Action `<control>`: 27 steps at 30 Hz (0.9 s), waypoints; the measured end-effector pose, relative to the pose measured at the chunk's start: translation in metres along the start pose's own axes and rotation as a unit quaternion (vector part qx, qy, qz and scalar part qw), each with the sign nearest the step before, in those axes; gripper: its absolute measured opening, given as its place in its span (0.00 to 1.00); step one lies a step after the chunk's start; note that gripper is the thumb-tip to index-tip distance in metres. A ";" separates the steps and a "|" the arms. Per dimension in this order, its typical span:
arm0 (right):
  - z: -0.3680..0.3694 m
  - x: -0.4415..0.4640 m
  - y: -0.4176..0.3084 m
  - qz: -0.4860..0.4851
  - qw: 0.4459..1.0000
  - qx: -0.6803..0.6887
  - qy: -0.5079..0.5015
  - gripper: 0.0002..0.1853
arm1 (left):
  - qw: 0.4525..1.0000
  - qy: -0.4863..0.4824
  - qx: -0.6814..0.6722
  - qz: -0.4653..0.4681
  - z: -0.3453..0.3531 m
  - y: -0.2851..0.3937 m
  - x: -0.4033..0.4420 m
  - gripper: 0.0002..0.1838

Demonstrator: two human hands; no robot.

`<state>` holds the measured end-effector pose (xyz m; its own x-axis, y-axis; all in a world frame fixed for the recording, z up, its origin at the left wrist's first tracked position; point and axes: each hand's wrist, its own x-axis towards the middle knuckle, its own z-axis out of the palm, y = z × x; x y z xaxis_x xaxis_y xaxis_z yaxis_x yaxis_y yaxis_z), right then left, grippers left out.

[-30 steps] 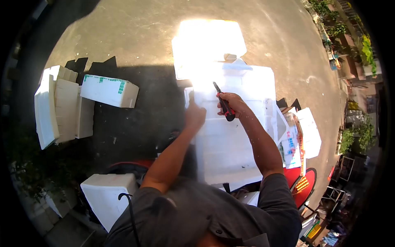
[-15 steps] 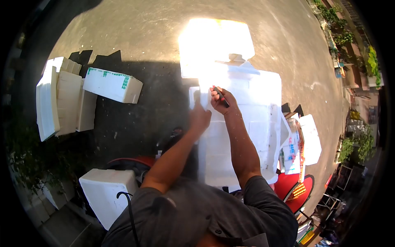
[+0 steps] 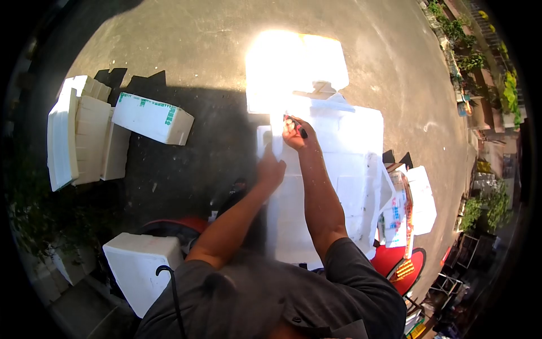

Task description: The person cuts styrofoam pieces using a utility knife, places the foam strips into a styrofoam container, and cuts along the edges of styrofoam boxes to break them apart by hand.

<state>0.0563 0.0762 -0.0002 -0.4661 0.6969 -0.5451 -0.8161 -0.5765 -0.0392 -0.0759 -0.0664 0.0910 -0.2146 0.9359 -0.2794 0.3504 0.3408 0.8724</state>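
Observation:
My right hand [image 3: 296, 135] is closed around a red-and-black utility knife [image 3: 303, 133], its tip end toward a narrow white foam piece [image 3: 276, 127]. Just left and below, my left hand [image 3: 271, 171] grips that foam piece, thumb lying up along it; the other fingers are mostly hidden. Under both hands spreads a large white foam board [image 3: 355, 147], with several panel-like outlines on it. Glare washes out the foam around the knife, so I cannot tell whether the blade touches it.
Another foam box [image 3: 305, 56] gleams at the far side. Several foam boxes [image 3: 90, 135] and one with green print [image 3: 147, 116] stand at left. A white foam box [image 3: 138, 265] is near my left elbow. Printed boxes [image 3: 395, 209] and a red round object [image 3: 415, 268] lie at right.
My right hand has moved slightly left and up with the utility knife, closer to the left hand's line. My left hand has shifted a little down. The whole view has shifted slightly.

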 end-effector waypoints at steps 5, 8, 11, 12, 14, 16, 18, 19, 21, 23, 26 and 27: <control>0.072 -0.033 0.005 0.015 0.997 -0.078 -0.007 0.06 | 0.999 -0.008 0.046 -0.008 0.000 -0.006 -0.001 0.32; 0.117 -0.063 0.017 0.007 0.995 -0.091 0.037 0.08 | 0.998 0.006 0.055 0.009 0.003 -0.018 -0.010 0.32; 0.175 -0.141 0.029 0.043 0.986 -0.114 -0.111 0.10 | 0.999 0.005 0.048 0.008 0.002 -0.014 -0.005 0.32; 0.200 -0.170 0.032 0.044 0.970 -0.119 -0.206 0.14 | 0.999 -0.001 0.045 0.004 0.001 -0.013 -0.003 0.32; 0.231 -0.214 0.045 -0.210 0.923 -0.307 -0.104 0.16 | 0.997 0.020 0.070 0.013 0.001 -0.013 0.001 0.32; 0.224 -0.241 0.044 -0.247 0.901 -0.349 -0.070 0.15 | 0.998 0.036 0.045 0.030 0.001 -0.011 -0.004 0.32; 0.199 -0.273 0.036 -0.275 0.878 -0.391 -0.021 0.15 | 0.998 0.019 0.033 0.043 -0.001 -0.013 -0.006 0.38; 0.179 -0.286 0.026 -0.288 0.871 -0.396 -0.029 0.14 | 0.998 0.011 0.029 0.051 -0.007 -0.008 -0.002 0.41; 0.148 -0.319 0.014 -0.335 0.851 -0.402 0.035 0.12 | 0.997 0.011 0.064 0.047 -0.019 0.017 -0.001 0.39; 0.117 -0.354 0.008 -0.366 0.818 -0.429 0.111 0.11 | 0.995 0.039 0.064 0.070 -0.025 0.032 0.007 0.36; 0.078 -0.416 0.021 -0.416 0.766 -0.455 0.185 0.12 | 0.978 0.079 -0.009 0.191 -0.037 0.027 0.034 0.30; 0.060 -0.434 0.023 -0.448 0.742 -0.446 0.224 0.11 | 0.973 0.097 -0.060 0.201 -0.042 0.034 0.036 0.27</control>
<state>0.2193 -0.2142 0.2859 0.4504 0.8743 -0.1811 -0.0855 -0.1597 -0.9835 -0.1101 -0.0250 0.1276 -0.2539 0.9531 0.1646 0.3345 -0.0731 0.9396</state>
